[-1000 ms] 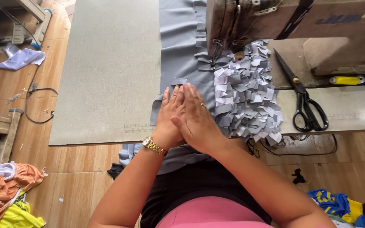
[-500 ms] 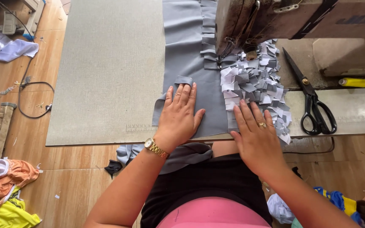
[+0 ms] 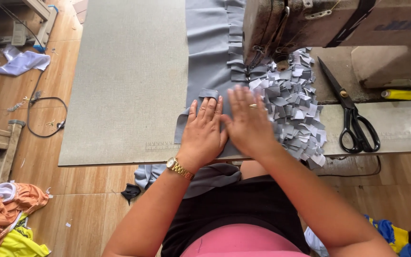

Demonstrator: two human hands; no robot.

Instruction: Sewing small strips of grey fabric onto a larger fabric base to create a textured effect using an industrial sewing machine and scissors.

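Under both palms, near the front edge of the surface (image 3: 120,95), lies the grey cloth (image 3: 210,52), which runs back beneath the sewing machine (image 3: 310,24) and hangs off the front toward the lap. The left hand (image 3: 204,131) is flat and spread on it, fingers straight, gripping nothing; its fingertips rest just short of a small folded grey tab (image 3: 209,93). The right hand (image 3: 248,121) is likewise open, pressed flat just beside the left, its outer edge against a heap of small grey cloth pieces (image 3: 293,109). The step looks like smoothing and lining up the cloth before the needle; a next move would call for keeping the layers flat and square while feeding them back, with fingers clear of the needle. Black scissors (image 3: 350,114) lie further right, well apart from the hands.
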